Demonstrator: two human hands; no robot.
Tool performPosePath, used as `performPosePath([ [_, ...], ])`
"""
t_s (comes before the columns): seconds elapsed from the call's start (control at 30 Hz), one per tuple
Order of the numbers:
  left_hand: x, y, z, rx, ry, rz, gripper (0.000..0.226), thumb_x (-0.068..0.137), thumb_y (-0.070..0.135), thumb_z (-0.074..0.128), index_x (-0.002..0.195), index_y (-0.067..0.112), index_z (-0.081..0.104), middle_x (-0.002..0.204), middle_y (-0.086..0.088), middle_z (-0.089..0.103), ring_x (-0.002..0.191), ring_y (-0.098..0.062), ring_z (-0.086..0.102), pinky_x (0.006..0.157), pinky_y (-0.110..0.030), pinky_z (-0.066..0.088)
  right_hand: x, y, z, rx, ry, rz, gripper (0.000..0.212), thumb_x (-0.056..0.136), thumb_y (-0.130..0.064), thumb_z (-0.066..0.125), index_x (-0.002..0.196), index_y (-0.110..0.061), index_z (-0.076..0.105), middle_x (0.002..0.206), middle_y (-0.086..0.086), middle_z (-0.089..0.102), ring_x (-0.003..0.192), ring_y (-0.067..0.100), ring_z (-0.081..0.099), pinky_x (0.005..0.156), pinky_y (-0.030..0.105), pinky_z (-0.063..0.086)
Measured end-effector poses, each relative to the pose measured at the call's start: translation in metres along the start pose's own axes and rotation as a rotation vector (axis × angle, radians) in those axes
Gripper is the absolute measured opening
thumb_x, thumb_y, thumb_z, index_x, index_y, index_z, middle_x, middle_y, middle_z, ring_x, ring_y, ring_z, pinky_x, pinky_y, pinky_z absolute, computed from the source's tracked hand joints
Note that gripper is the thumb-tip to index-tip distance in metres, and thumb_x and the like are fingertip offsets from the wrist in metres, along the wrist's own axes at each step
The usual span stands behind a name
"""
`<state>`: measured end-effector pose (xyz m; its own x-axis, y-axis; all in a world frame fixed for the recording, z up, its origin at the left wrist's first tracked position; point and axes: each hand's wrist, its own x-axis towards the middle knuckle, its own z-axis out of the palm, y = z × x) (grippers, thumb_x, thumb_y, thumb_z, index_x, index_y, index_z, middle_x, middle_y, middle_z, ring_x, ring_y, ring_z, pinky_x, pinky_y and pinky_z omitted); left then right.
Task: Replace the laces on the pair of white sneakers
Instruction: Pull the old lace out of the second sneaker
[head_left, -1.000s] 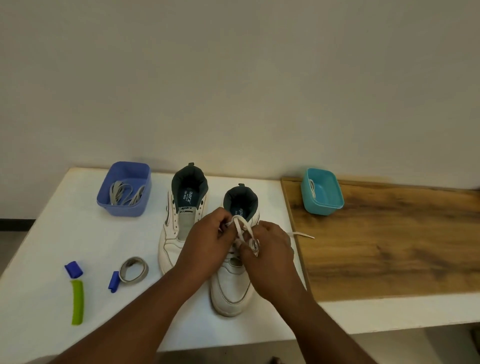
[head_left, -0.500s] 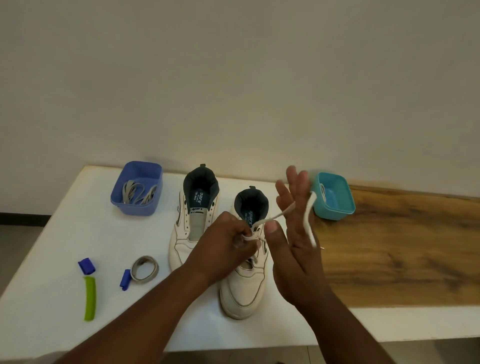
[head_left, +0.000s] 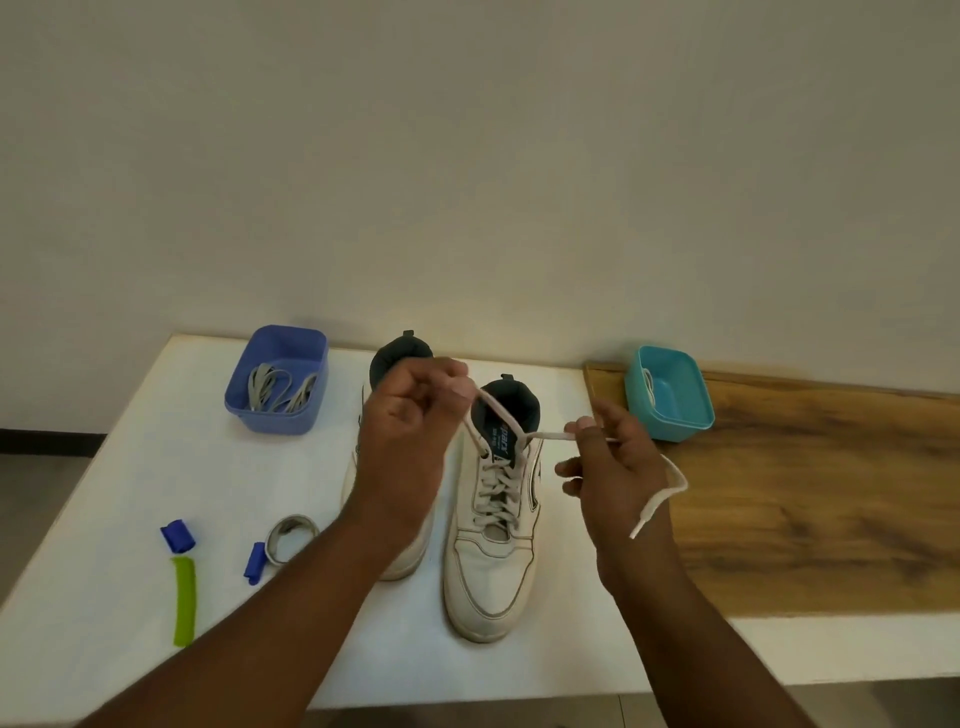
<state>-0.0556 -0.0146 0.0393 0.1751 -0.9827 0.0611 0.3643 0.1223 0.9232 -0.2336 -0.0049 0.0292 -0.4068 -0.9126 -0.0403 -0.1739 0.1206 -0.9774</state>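
A: Where's the laced sneaker (head_left: 493, 551)?
B: On the white table (head_left: 130, 467), just below both sets of fingers, the other sneaker (head_left: 400, 358) behind the left hand (head_left: 410, 441).
A: And the fingers?
B: Left hand pinches one end of the white lace (head_left: 498, 415); right hand (head_left: 618, 467) pinches the other, tail trailing past the wrist.

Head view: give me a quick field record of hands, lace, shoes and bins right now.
left hand: pinches one lace end, raised over the shoes
right hand: pinches the other end, tail hanging past the wrist
lace: white, threaded up the right sneaker
left sneaker: mostly hidden behind the left hand
blue bin: holds grey laces
teal bin: one white lace inside
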Motion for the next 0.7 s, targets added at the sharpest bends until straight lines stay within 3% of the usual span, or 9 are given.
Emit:
performPosePath([
  [0.1, 0.009, 0.003, -0.012, -0.045, 0.129, 0.005, 0.020, 0.098, 0.026, 0.058, 0.099, 0.006, 0.058, 0.087, 0.000, 0.071, 0.059, -0.007, 0.047, 0.054, -0.018, 0.042, 0.006, 0.002, 0.000, 0.168, 0.103, 0.006, 0.037, 0.102, -0.017, 0.060, 0.138, -0.023, 0.054, 0.111, 0.009, 0.067, 0.078, 0.014, 0.072, 0.068, 0.028, 0.060],
  [0.23, 0.007, -0.006, -0.014, 0.195, 0.230, 0.040, 0.014, 0.104, 0.028, 0.053, 0.096, 0.017, 0.050, 0.080, 0.002, 0.072, 0.058, -0.009, 0.052, 0.055, -0.023, 0.046, 0.004, 0.000, 0.004, 0.191, 0.209, -0.192, 0.045, 0.098, -0.006, 0.063, 0.140, -0.020, 0.054, 0.107, -0.004, 0.068, 0.096, 0.013, 0.070, 0.082, 0.030, 0.059],
  [0.33, 0.008, -0.006, -0.018, 0.197, 0.366, 0.055, 0.008, 0.101, 0.027, 0.058, 0.104, 0.022, 0.053, 0.078, 0.005, 0.068, 0.065, -0.007, 0.058, 0.060, -0.022, 0.051, 0.005, -0.002, 0.003, 0.203, 0.330, -0.291, 0.046, 0.097, -0.008, 0.066, 0.141, -0.016, 0.054, 0.116, -0.002, 0.067, 0.106, 0.014, 0.068, 0.090, 0.030, 0.057],
  [0.43, 0.013, -0.005, -0.024, 0.309, 0.445, 0.101, 0.011, 0.098, 0.029, 0.062, 0.103, 0.020, 0.058, 0.076, 0.005, 0.062, 0.065, -0.006, 0.056, 0.061, -0.022, 0.049, 0.013, 0.004, -0.004, 0.117, 0.341, -0.270, 0.042, 0.099, -0.022, 0.064, 0.140, -0.025, 0.053, 0.116, 0.002, 0.068, 0.102, 0.023, 0.070, 0.085, 0.038, 0.060],
  [0.5, 0.011, -0.010, -0.028, 0.538, 0.338, 0.129, 0.008, 0.097, 0.027, 0.064, 0.102, 0.021, 0.061, 0.079, 0.009, 0.063, 0.068, -0.003, 0.058, 0.061, -0.015, 0.045, 0.016, 0.011, -0.016, -0.356, 0.087, -0.219, 0.030, 0.100, -0.041, 0.057, 0.128, -0.031, 0.060, 0.106, -0.001, 0.071, 0.093, 0.016, 0.069, 0.080, 0.039, 0.059],
  [0.57, 0.005, -0.021, -0.030, 0.837, 0.192, 0.129, 0.011, 0.094, 0.027, 0.064, 0.105, 0.031, 0.062, 0.093, 0.011, 0.062, 0.076, -0.005, 0.060, 0.064, -0.016, 0.043, 0.009, 0.015, -0.024, -0.837, -0.328, -0.058, 0.029, 0.103, -0.045, 0.049, 0.118, -0.026, 0.065, 0.103, -0.002, 0.070, 0.087, 0.011, 0.064, 0.074, 0.029, 0.053],
  [0.6, 0.002, -0.026, -0.031, 0.964, 0.130, 0.127, 0.016, 0.093, 0.027, 0.065, 0.107, 0.034, 0.062, 0.103, 0.011, 0.060, 0.082, -0.005, 0.060, 0.068, -0.018, 0.043, 0.005, 0.019, -0.027, -1.014, -0.461, -0.004, 0.030, 0.104, -0.044, 0.047, 0.116, -0.023, 0.066, 0.105, -0.001, 0.071, 0.088, 0.012, 0.065, 0.074, 0.028, 0.052],
  [0.67, -0.002, -0.032, -0.031, 1.148, 0.056, 0.122, 0.024, 0.091, 0.026, 0.066, 0.113, 0.034, 0.065, 0.120, 0.007, 0.055, 0.097, -0.011, 0.058, 0.076, -0.025, 0.048, -0.002, 0.015, -0.028, -1.258, -0.636, -0.017, 0.032, 0.104, -0.040, 0.048, 0.121, -0.018, 0.064, 0.109, 0.003, 0.072, 0.093, 0.018, 0.070, 0.081, 0.035, 0.057],
  [0.7, -0.003, -0.033, -0.030, 1.232, 0.041, 0.129, 0.028, 0.090, 0.029, 0.066, 0.117, 0.032, 0.065, 0.126, 0.006, 0.053, 0.103, -0.016, 0.057, 0.080, -0.030, 0.050, -0.002, 0.010, -0.026, -1.223, -0.652, -0.008, 0.031, 0.104, -0.037, 0.050, 0.124, -0.017, 0.063, 0.105, 0.005, 0.075, 0.090, 0.018, 0.072, 0.082, 0.036, 0.059],
])
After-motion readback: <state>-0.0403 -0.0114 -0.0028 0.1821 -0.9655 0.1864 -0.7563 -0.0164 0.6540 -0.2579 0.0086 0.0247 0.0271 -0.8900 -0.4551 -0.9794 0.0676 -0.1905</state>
